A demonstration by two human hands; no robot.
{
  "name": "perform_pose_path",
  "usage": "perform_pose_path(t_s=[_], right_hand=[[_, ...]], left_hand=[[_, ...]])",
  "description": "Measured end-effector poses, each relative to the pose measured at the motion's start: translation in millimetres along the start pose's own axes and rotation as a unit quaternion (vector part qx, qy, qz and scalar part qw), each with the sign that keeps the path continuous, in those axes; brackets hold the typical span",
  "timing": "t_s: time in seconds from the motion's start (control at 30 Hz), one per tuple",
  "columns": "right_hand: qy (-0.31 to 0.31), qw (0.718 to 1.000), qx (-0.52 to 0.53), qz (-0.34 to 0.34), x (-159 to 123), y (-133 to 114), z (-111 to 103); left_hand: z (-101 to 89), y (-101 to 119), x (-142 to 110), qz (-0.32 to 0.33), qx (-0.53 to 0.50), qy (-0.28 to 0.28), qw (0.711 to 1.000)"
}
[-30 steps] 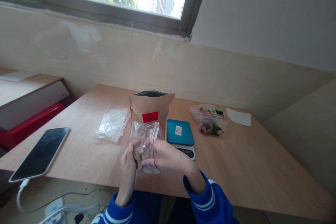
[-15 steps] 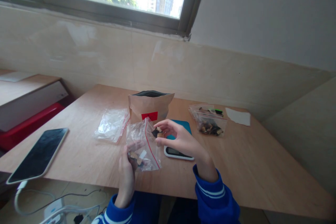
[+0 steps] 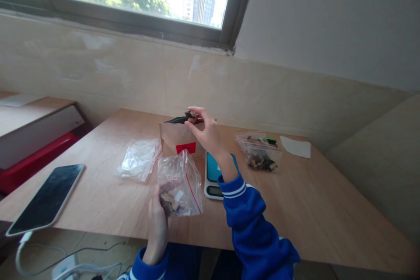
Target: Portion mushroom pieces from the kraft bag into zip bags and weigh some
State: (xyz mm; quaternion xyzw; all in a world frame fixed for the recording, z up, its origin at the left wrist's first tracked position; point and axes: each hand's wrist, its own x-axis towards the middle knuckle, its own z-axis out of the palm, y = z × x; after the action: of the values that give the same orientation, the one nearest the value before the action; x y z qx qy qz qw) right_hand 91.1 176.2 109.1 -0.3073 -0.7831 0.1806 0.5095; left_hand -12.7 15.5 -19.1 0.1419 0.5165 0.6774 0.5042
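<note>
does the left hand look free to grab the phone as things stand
Probably not: the left hand is holding a clear bag, though the way to the phone looks open.

The paper pouch (image 3: 170, 137) bears a red label (image 3: 186, 148) whose print is too small to read.

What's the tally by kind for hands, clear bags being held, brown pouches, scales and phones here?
Hands: 2, left hand and right hand
Held clear bag: 1
Brown pouch: 1
Scale: 1
Phone: 1
Total: 6
</note>
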Motion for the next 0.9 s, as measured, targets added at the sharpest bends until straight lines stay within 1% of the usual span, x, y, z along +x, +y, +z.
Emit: perform_pose_path(t_s=[0.07, 0.13, 0.2, 0.27, 0.33, 0.47, 0.6, 0.67, 0.73, 0.8, 0.83, 0.87, 0.9], right_hand=[[-0.006, 1.0, -0.024, -0.017, -4.2, 4.6, 2.2], [-0.013, 0.997, -0.071, -0.021, -7.8, 6.0, 2.0], [-0.029, 0.992, -0.12, -0.018, -10.6, 4.3, 0.4], [-0.035, 0.99, -0.138, -0.01, -13.8, -0.1, -2.2], [-0.022, 0.993, -0.118, -0.005, -18.6, -7.3, -6.0], [0.008, 0.999, -0.038, 0.002, -35.2, -28.1, -18.5], [-0.011, 1.0, 0.002, 0.019, -56.8, -48.4, -30.2], [-0.041, 0.999, 0.017, 0.032, -67.7, -54.7, -31.7], [-0.117, 0.991, 0.05, 0.051, -78.3, -57.2, -29.3], [-0.202, 0.972, 0.086, 0.084, -88.4, -55.8, -23.8], [-0.227, 0.963, 0.096, 0.105, -92.9, -54.0, -20.6], [-0.232, 0.958, 0.107, 0.13, -97.1, -51.7, -17.4], [-0.223, 0.953, 0.124, 0.162, -100.7, -49.3, -14.6]], left_hand=[[2.0, 2.4, -1.5, -0.003, -0.002, 0.009, 1.0], [4.2, 4.7, -2.6, -0.007, -0.004, 0.017, 1.0], [5.6, 5.8, -2.8, -0.011, -0.009, 0.021, 1.0], [5.8, 5.4, -2.1, -0.014, -0.014, 0.023, 1.0], [4.9, 4.2, -1.1, -0.014, -0.016, 0.022, 1.0], [2.2, 2.1, 0.2, -0.006, -0.009, 0.006, 1.0], [0.8, 0.7, 0.8, 0.018, -0.009, 0.004, 1.0], [1.2, -0.3, 0.8, 0.026, -0.009, 0.003, 1.0], [2.2, -0.9, 0.1, 0.039, -0.013, 0.002, 0.999], [3.3, -0.7, -1.6, 0.057, -0.015, -0.003, 0.998], [3.6, -0.2, -2.7, 0.065, -0.014, -0.005, 0.998], [3.7, 0.4, -3.8, 0.071, -0.01, -0.006, 0.997], [3.4, 1.0, -4.7, 0.073, -0.005, -0.005, 0.997]])
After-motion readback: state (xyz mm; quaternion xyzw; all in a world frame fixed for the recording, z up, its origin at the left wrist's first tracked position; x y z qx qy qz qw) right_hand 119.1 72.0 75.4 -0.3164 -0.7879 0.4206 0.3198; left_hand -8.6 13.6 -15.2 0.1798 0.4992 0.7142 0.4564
